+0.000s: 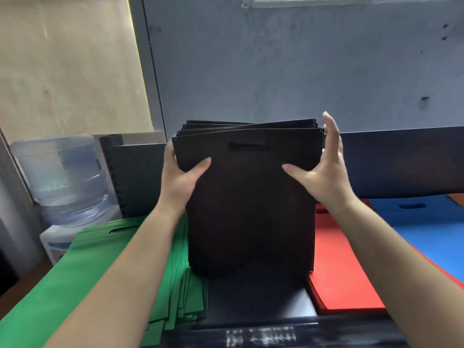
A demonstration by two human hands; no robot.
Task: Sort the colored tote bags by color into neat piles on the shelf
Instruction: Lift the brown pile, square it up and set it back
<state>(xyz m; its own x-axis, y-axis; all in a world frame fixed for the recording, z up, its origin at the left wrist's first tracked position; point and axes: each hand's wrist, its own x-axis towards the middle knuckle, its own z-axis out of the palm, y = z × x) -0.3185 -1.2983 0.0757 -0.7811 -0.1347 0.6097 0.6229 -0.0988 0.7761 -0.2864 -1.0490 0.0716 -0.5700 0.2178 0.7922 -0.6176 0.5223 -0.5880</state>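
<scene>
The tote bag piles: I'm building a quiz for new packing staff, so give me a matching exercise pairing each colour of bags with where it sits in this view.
Things:
1. black bags
2. green bags
3. red bags
4. blue bags

Places:
A. lying flat at the far right
B. held upright between both hands, in the middle
C. lying flat just right of the middle stack
D. lying flat at the left, under the left forearm

Pairs: 1-B, 2-D, 3-C, 4-A

The left hand grips the black stack's left edge; the right hand steadies its right edge with fingers straight.
</scene>
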